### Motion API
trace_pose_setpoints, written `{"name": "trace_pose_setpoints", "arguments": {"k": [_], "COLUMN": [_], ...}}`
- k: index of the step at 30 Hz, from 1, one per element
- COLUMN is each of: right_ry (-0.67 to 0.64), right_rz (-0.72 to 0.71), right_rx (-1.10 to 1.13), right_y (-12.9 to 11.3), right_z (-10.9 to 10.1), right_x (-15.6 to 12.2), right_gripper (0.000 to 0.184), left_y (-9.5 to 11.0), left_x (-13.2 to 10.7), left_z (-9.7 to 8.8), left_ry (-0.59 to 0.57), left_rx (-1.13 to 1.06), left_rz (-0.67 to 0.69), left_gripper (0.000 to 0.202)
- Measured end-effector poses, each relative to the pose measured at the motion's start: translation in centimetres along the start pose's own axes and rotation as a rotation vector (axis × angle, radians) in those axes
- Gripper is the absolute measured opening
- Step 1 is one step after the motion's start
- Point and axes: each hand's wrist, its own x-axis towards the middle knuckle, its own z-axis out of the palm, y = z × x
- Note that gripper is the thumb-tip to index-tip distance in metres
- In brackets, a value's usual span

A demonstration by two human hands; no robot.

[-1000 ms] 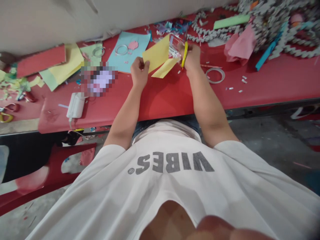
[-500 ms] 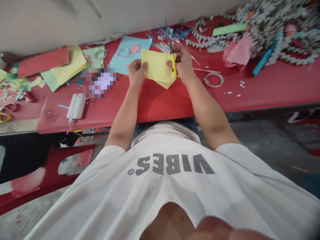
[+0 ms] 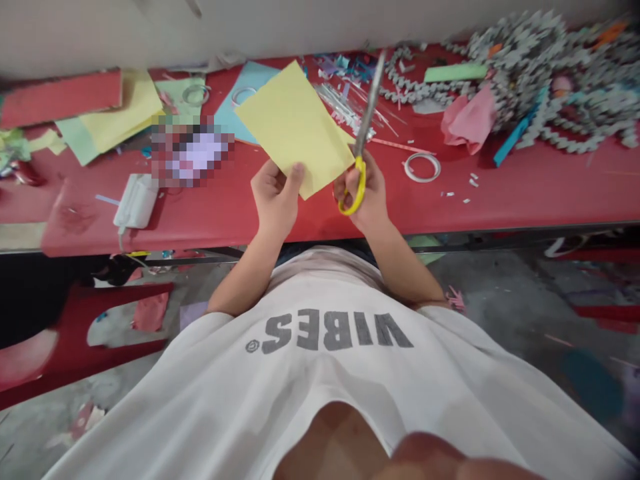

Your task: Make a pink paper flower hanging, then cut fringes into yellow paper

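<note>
A yellow sheet of paper is pinched at its lower edge by my left hand, thumb on top. It is held tilted above the red table. My right hand is closed on yellow-handled scissors, whose metal blades point away from me and look closed. The scissors are beside the paper's right corner; whether they touch it I cannot tell. Another yellow paper edge shows behind the sheet near the scissors. Under the sheet's far left side, a light blue sheet lies partly hidden.
On the red table are a white power adapter, a tape roll, thin silvery strips and pink crumpled paper. Grey garlands pile up at the right. Coloured sheets lie at the left; a wall stands behind.
Both hands have come nearer my body. The yellow sheet has turned to a slant, leaving my right hand's fingers. The scissors have swung up, blades now pointing away from me.
</note>
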Motion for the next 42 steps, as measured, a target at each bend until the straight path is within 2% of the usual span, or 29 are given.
{"name": "trace_pose_setpoints", "arguments": {"k": [2,4,7,10,13,15,21,25,29,31,34,39,42], "right_ry": [-0.063,-0.064,-0.116,-0.191,-0.276,-0.313,-0.378,-0.346,-0.302,-0.291,-0.284,-0.275,-0.283], "right_rz": [0.098,0.13,0.15,0.193,0.214,0.193,0.163,0.162,0.154,0.153,0.17,0.18,0.174], "right_rx": [0.106,0.129,0.034,-0.079,-0.177,-0.251,-0.336,-0.335,-0.361,-0.348,-0.349,-0.398,-0.392], "right_y": [-0.8,-1.4,-2.2,-3.2,-4.2,-4.6,-4.4,-4.3,-4.4,-4.4,-4.5,-4.9,-5.0], "right_z": [-1.0,-1.8,-2.5,-2.8,-2.7,-2.5,-2.3,-2.2,-2.1,-2.1,-2.1,-1.9,-1.9], "right_x": [-3.8,-7.4,-11.5,-13.8,-14.4,-14.4,-14.5,-14.8,-14.9,-14.9,-14.9,-14.9,-14.9], "right_gripper": [0.091,0.103,0.097,0.09,0.085,0.084,0.086,0.079,0.078,0.077,0.077,0.079,0.077], "left_y": [2.0,3.8,5.7,7.0,7.7,8.0,8.6,8.7,8.0,7.6,6.8,6.8,7.6], "left_x": [-0.8,-1.5,-2.4,-2.9,-2.8,-2.8,-3.4,-3.9,-4.1,-4.1,-4.0,-3.4,-3.5], "left_z": [-0.6,-1.1,-1.2,-1.1,-1.2,-1.5,-2.3,-2.8,-3.7,-4.2,-4.8,-4.6,-4.4], "left_ry": [0.002,0.018,0.015,0.032,0.053,0.041,-0.03,-0.088,-0.092,-0.083,-0.102,-0.228,-0.197], "left_rx": [0.046,0.079,0.12,0.173,0.243,0.27,0.303,0.266,0.151,0.139,0.179,0.255,0.302], "left_rz": [0.069,0.088,0.096,0.171,0.254,0.25,0.152,0.046,-0.095,-0.121,-0.064,0.228,0.295], "left_gripper": [0.038,0.036,0.033,0.038,0.041,0.037,0.027,0.021,0.029,0.034,0.038,0.041,0.041]}}
